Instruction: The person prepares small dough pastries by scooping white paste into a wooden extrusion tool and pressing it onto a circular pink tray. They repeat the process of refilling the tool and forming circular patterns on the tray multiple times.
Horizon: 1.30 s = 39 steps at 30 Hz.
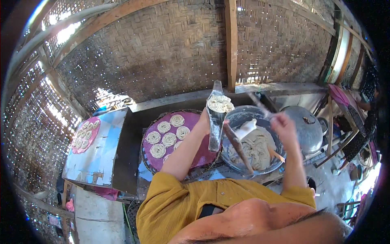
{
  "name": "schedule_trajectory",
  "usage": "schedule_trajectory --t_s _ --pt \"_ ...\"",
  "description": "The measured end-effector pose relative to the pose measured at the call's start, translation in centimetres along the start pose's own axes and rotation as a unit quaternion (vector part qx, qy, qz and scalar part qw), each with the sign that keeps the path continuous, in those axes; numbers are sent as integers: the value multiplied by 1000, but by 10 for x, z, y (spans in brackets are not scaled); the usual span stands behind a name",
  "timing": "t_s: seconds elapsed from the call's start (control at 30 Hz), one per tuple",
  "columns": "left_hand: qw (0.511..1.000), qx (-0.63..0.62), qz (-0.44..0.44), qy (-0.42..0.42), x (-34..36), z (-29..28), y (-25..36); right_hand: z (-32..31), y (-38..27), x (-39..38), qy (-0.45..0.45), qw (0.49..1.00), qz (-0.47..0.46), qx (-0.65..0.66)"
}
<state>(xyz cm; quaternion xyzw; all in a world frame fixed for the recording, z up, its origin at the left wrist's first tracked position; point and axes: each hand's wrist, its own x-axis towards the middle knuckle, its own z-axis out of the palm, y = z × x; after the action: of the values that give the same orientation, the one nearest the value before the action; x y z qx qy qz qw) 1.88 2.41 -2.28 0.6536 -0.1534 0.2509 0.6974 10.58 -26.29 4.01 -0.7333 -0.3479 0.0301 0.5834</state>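
My left hand [204,122] is closed round a worn hand-held dough press [215,128], whose round opening is heaped with pale dough [219,104]. A brown wooden stick [238,148], perhaps the press's other handle, slants down beside it over a basin's rim. To the right, my right hand [284,129] is raised and blurred, its fingers closed on a long thin tool [262,106] smeared by motion. Below both hands stands a dark basin [281,159] of soft dough [255,151], with a white plastic piece [246,129] and an orange-brown handle [276,154] in it.
Left of the basin lies a round tray [197,159] lined in purple, bearing several coiled dough rosettes [168,139]. Further left, a pale blue box top [106,142] carries another purple sheet with rosettes [84,136]. A large lidded pot [302,130] stands right, before a woven wall.
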Motion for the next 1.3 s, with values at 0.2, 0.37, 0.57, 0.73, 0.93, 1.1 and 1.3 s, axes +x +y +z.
schedule_trajectory --t_s 0.2,0.37,0.57,0.73,0.93,1.1,1.3 --pt "964 -151 -188 110 0 43 1 48 -5 -12 -75 983 41 163" --pt "959 -151 -200 131 -14 40 12 16 -23 -18 -25 986 -85 -140" --pt "962 242 -90 88 -12 35 -18 32 -30 -13 164 907 -292 -256" --pt "985 36 -133 102 -3 2 -56 38 -23 -28 121 881 -340 -305" --pt "962 -145 -211 95 -12 -9 -72 25 -15 -24 -31 993 -93 -64" --pt "959 247 -112 86 -13 35 -41 35 -10 -7 144 950 -168 -221" --pt "977 -6 -172 127 -17 6 -67 38 -19 -34 32 927 -308 -213"
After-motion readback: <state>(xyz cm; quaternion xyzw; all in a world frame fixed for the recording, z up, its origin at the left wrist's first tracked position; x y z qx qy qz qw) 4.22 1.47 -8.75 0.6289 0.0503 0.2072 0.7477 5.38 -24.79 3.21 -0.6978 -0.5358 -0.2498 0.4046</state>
